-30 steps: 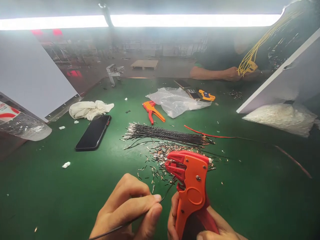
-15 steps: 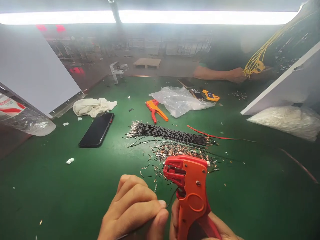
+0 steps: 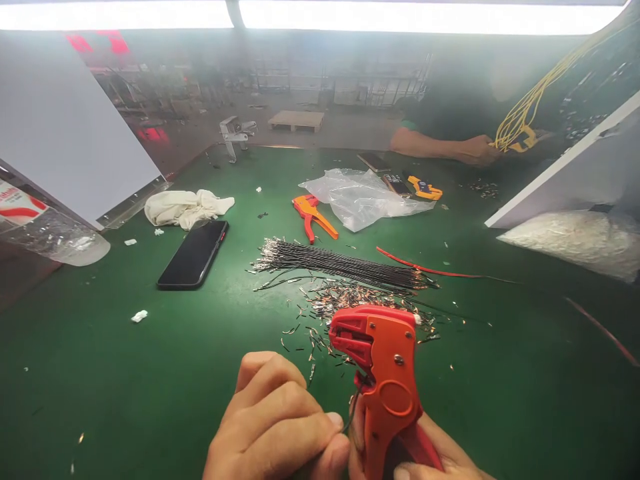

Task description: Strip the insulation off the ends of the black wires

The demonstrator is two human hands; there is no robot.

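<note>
My right hand grips an orange and red wire stripper upright at the bottom middle, jaws pointing left. My left hand pinches a thin black wire whose end curves up to the stripper's lower jaw. Just beyond the tool lies a scatter of cut wire bits, and behind that a bundle of black wires with bare metal ends, laid across the green table.
A black phone, a white cloth, a second orange stripper, a clear plastic bag and a red wire lie further back. Across the table a person's hand holds yellow wires. White panels stand left and right.
My left hand has moved right, bringing the wire's end closer in to the stripper's jaw. The view has shifted slightly.
</note>
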